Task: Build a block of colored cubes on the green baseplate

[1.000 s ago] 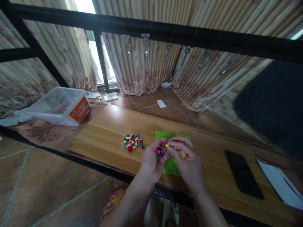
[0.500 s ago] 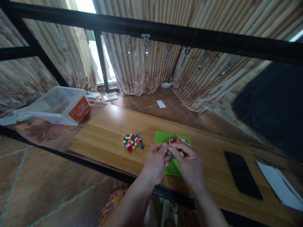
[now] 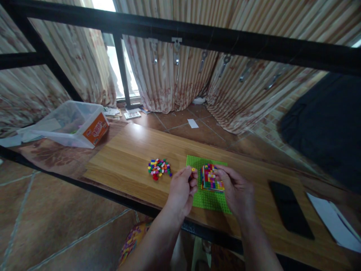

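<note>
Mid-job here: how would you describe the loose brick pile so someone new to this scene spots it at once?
Start at the wooden table and find the green plate on it. Left of that plate, directly on the table, lies the pile. Its small multicoloured bricks are scattered loose, unlike those packed into the block on the plate.

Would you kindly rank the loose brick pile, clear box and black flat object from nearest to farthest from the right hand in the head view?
1. Black flat object, right of the right hand
2. Loose brick pile, left of it
3. Clear box, at far left
</note>
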Tool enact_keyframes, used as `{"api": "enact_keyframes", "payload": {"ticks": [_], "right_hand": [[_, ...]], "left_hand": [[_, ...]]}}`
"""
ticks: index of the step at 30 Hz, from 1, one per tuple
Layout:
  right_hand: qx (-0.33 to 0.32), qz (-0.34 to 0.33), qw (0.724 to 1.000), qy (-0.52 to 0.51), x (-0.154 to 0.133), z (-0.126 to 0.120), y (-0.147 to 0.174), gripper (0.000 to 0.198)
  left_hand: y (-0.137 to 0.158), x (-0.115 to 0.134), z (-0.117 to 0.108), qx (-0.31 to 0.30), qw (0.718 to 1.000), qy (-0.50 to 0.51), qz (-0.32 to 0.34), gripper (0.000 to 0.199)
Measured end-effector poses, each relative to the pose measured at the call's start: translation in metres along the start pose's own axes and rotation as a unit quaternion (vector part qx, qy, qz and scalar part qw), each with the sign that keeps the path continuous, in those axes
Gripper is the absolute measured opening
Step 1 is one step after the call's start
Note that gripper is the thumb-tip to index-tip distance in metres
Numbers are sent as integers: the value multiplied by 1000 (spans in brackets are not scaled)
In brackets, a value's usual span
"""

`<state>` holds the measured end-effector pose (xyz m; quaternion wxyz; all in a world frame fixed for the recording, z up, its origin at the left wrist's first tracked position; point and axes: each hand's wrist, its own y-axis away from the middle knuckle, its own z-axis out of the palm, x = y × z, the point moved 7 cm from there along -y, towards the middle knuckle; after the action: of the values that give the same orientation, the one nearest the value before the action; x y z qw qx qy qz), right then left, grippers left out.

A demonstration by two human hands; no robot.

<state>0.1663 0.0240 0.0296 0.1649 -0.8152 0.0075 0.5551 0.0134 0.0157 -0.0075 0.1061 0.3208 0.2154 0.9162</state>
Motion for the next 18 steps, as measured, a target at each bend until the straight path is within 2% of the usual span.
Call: {"api": "enact_keyframes", "payload": {"ticks": [6, 8, 13, 15, 18], "right_hand": [[-21, -7, 997, 69, 10, -2, -2, 32], [-21, -30, 994, 101, 9, -2, -2, 32], [-20, -157, 971, 177, 0, 8, 0, 25], [-5, -175, 965, 196, 3, 12, 2, 24], [0, -164, 964, 207, 13, 17, 2, 25]], "left_hand": [[1, 0, -1, 3, 1000, 2, 1, 15], [1, 0, -1, 2, 1000, 6, 0, 15], [1, 1, 0, -1, 1000, 10, 3, 14], [1, 2, 1, -3, 1000, 10, 4, 14], [1, 2, 1, -4, 1000, 9, 3, 15]]}}
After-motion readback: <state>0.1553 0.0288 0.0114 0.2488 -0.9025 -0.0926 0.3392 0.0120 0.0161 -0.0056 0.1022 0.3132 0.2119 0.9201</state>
